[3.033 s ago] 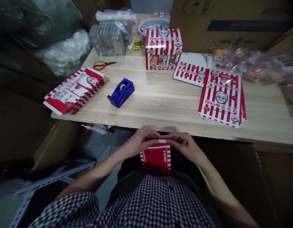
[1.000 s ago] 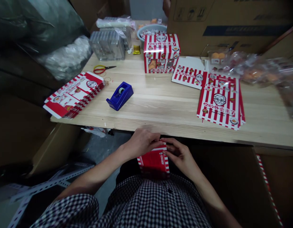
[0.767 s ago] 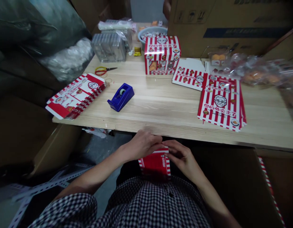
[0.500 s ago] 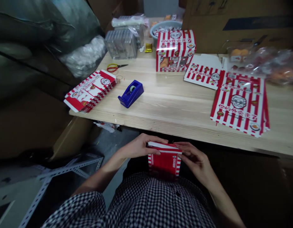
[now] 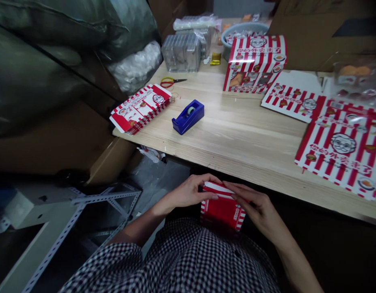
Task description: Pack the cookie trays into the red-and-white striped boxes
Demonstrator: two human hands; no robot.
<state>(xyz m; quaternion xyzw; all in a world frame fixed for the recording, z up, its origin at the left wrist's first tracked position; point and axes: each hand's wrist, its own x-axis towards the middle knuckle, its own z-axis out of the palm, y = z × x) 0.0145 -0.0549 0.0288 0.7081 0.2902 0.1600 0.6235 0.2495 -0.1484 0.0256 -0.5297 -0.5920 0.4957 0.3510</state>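
A small red-and-white striped cardboard box (image 5: 221, 211) is held at my lap, below the table's front edge. My left hand (image 5: 195, 190) grips its upper left side, thumb across the front and fingers over the top edge. On the upper right, my right hand (image 5: 251, 199) has its fingers on the white top flap and its thumb by the front. The fingertips of both hands come close together along the top. The box's lower end and back are hidden against the checked shirt.
On the wooden table (image 5: 236, 138) stand a blue tape dispenser (image 5: 189, 116), yellow-handled scissors (image 5: 172, 82), a stack of flat striped cartons (image 5: 142, 108), and a filled striped box (image 5: 256, 63). More flat cartons (image 5: 343, 150) lie right. Behind are clear plastic cases (image 5: 181, 53) and a bowl (image 5: 229, 49).
My view has swung left, so the table things sit further right. My right hand's fingers have moved inward across the box's top flap, nearer my left hand's fingertips.
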